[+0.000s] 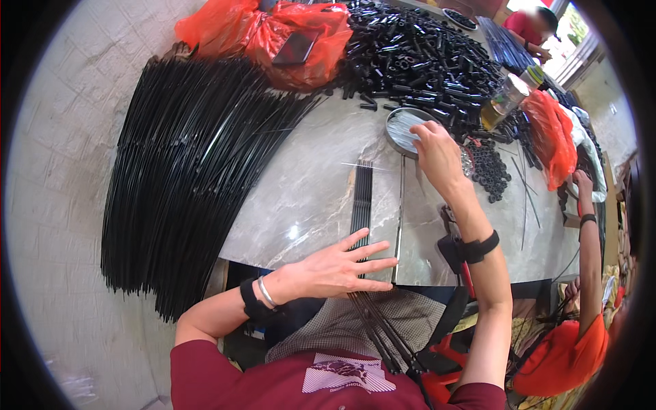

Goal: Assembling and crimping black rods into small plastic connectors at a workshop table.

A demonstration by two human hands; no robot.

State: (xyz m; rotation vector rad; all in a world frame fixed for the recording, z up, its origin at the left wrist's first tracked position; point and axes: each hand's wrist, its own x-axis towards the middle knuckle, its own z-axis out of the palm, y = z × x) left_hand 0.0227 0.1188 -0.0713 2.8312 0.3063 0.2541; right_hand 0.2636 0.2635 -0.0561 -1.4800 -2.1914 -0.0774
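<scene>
My left hand (342, 265) lies flat with fingers spread across a row of thin black rods (362, 198). The rods lie side by side on the table, and their near ends hang over its edge toward my lap. Across their far ends rests a thin white strip (354, 165). My right hand (439, 156) is at the right rim of a round shallow dish (394, 145), its fingers bent together over the pale contents. Thin whitish strips (404, 126) lie in the dish. Whatever may be between those fingertips is too small to make out.
A large bundle of long black rods (184, 157) covers the left side. Red plastic bags (232, 31) with a dark phone (295, 48) lie behind it. Black tubes (424, 55) are heaped at the back; small black rings (492, 174) and a jar (504, 102) stand right. Co-workers sit right.
</scene>
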